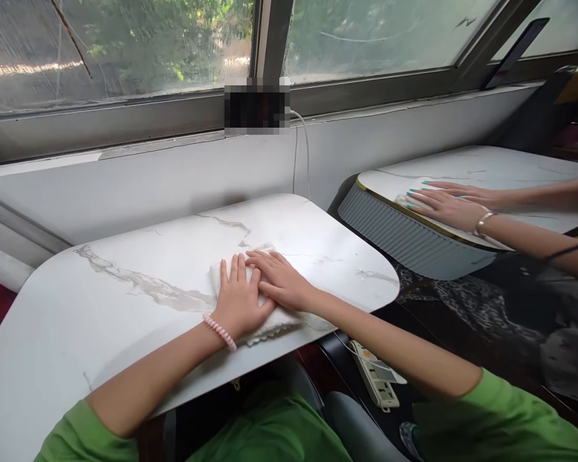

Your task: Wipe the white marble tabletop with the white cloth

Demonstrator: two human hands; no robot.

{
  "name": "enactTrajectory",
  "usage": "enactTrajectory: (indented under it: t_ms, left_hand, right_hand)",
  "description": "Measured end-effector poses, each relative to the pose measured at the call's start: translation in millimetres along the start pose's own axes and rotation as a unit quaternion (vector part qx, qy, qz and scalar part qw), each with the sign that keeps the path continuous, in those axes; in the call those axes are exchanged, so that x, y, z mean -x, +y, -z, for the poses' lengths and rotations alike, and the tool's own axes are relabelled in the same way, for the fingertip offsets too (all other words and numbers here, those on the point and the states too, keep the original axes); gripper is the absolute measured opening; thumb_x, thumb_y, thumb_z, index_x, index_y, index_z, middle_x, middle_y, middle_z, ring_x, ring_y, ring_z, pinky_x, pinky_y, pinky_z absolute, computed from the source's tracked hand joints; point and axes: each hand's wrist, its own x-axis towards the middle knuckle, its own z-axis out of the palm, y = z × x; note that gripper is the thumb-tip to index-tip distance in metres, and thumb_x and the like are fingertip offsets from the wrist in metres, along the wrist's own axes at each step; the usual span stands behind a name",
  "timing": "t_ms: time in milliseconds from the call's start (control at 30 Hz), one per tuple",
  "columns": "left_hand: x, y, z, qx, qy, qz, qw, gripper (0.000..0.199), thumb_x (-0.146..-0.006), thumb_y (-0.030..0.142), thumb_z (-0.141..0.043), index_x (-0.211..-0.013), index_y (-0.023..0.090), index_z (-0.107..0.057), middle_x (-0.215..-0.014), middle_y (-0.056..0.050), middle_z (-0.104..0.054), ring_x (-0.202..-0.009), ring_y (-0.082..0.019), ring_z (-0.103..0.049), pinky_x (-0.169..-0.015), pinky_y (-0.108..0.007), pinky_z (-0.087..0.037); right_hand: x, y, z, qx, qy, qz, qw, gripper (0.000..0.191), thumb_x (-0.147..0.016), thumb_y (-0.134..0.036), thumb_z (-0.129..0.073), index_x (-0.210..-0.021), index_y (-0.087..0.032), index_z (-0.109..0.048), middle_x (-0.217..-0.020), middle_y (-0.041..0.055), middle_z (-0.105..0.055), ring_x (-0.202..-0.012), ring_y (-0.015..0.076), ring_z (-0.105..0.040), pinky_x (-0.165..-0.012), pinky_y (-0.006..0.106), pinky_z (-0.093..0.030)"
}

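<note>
A folded white cloth [282, 317] lies on the white marble-patterned tabletop [120, 327], near its front edge. My left hand [238, 292], with a pink bead bracelet at the wrist, rests flat on the cloth, fingers spread and pointing away from me. Just to its right, my right hand [284, 279] lies palm down on the same cloth, its fingers stretched toward the upper left. The two hands touch or overlap slightly at the left thumb and index finger. Both palms hide the middle of the cloth.
At the right, another person's hands [450, 205] press a white cloth [409, 199] on a second marble-patterned table [486, 160]. A power strip [376, 378] lies below my table's front edge. Behind the table are a white wall, a cable [307, 154] and windows. A pixelated dark object stands at the sill.
</note>
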Motion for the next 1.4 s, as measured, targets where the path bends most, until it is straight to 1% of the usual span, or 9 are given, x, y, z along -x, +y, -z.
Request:
enactTrajectory:
  t_ms: [133, 333, 433, 533, 667, 900, 1067, 1233, 1400]
  left_hand:
    - [-22.7, -24.7, -0.6, -0.007, 0.014, 0.033, 0.999, 0.062, -0.091, 0.048, -0.040, -0.141, 0.011, -0.038, -0.151, -0.020, -0.029, -0.142, -0.033, -0.018, -0.115, -0.055, -0.011]
    - [-79.0, -85.8, 4.3, -0.032, 0.014, 0.026, 0.999, 0.059, -0.092, 0.047, -0.039, -0.140, 0.013, -0.039, -0.150, -0.016, -0.033, -0.142, -0.028, -0.022, -0.116, -0.049, -0.011]
    - [-102.0, -109.9, 4.5, -0.041, 0.024, 0.042, 0.998, 0.058, -0.092, 0.047, -0.038, -0.140, 0.014, -0.039, -0.151, -0.014, -0.033, -0.142, -0.026, -0.022, -0.116, -0.047, -0.011]
    - [-116.5, -124.3, 3.9, -0.039, 0.030, 0.058, 0.997, 0.057, -0.092, 0.047, -0.036, -0.140, 0.015, -0.038, -0.152, -0.013, -0.031, -0.142, -0.026, -0.022, -0.116, -0.047, -0.011]
    - [-127.1, -134.9, 3.2, -0.042, 0.030, 0.061, 0.997, 0.056, -0.092, 0.045, -0.035, -0.140, 0.015, -0.039, -0.151, -0.013, -0.032, -0.141, -0.026, -0.023, -0.116, -0.046, -0.011]
    - [-129.8, -136.7, 1.1, -0.054, 0.022, 0.058, 0.997, 0.058, -0.094, 0.045, -0.033, -0.142, 0.014, -0.036, -0.152, -0.014, -0.030, -0.142, -0.026, -0.022, -0.116, -0.046, -0.008]
    - [-115.6, -125.7, 0.9, -0.063, 0.009, 0.069, 0.996, 0.060, -0.094, 0.046, -0.034, -0.144, 0.012, -0.033, -0.153, -0.016, -0.027, -0.142, -0.028, -0.019, -0.116, -0.047, -0.008]
    - [-81.2, -107.4, -1.7, -0.064, 0.011, 0.059, 0.996, 0.064, -0.093, 0.047, -0.036, -0.145, 0.009, -0.032, -0.152, -0.019, -0.026, -0.142, -0.030, -0.018, -0.116, -0.049, -0.008]
    - [-28.3, -77.7, -2.6, -0.049, 0.007, 0.039, 0.998, 0.064, -0.092, 0.046, -0.039, -0.143, 0.007, -0.035, -0.152, -0.020, -0.025, -0.142, -0.032, -0.018, -0.116, -0.051, -0.008]
  right_hand:
    - [-37.8, 12.3, -2.4, -0.026, 0.008, 0.010, 1.000, 0.045, -0.083, -0.028, -0.041, -0.125, -0.021, -0.055, -0.143, 0.0085, -0.047, -0.135, 0.0250, -0.037, -0.112, 0.051, -0.021]
    - [-113.7, 37.7, -14.3, -0.033, 0.077, 0.008, 0.996, 0.045, -0.082, -0.028, -0.041, -0.124, -0.021, -0.057, -0.139, 0.0083, -0.052, -0.131, 0.0247, -0.042, -0.110, 0.050, -0.021]
    - [-147.3, 47.5, -17.7, -0.030, 0.088, 0.013, 0.996, 0.044, -0.081, -0.028, -0.041, -0.121, -0.021, -0.058, -0.135, 0.0073, -0.055, -0.127, 0.0249, -0.046, -0.110, 0.049, -0.023]
    - [-171.2, 55.1, -18.9, -0.032, 0.089, 0.025, 0.995, 0.044, -0.080, -0.025, -0.040, -0.119, -0.021, -0.058, -0.132, 0.0053, -0.058, -0.122, 0.0245, -0.049, -0.108, 0.047, -0.025]
    - [-186.5, 61.6, -19.5, -0.038, 0.097, 0.033, 0.994, 0.042, -0.078, -0.025, -0.041, -0.116, -0.022, -0.059, -0.128, 0.0050, -0.061, -0.118, 0.0243, -0.051, -0.107, 0.045, -0.028]
    - [-187.9, 64.6, -20.4, -0.032, 0.098, 0.038, 0.994, 0.039, -0.078, -0.027, -0.043, -0.112, -0.020, -0.060, -0.126, 0.0069, -0.061, -0.117, 0.0252, -0.052, -0.107, 0.046, -0.027]
    - [-175.3, 55.9, -21.3, -0.027, 0.089, 0.042, 0.995, 0.040, -0.079, -0.028, -0.042, -0.114, -0.020, -0.060, -0.130, 0.0081, -0.059, -0.121, 0.0261, -0.050, -0.109, 0.047, -0.025]
    - [-136.9, 33.7, -25.4, -0.007, 0.070, 0.035, 0.997, 0.043, -0.082, -0.029, -0.041, -0.121, -0.019, -0.058, -0.138, 0.0100, -0.052, -0.130, 0.0252, -0.043, -0.111, 0.048, -0.023]
    - [-79.7, 1.0, -30.8, -0.017, 0.064, 0.029, 0.997, 0.042, -0.084, -0.030, -0.040, -0.122, -0.019, -0.057, -0.140, 0.0101, -0.050, -0.133, 0.0244, -0.040, -0.113, 0.049, -0.020]
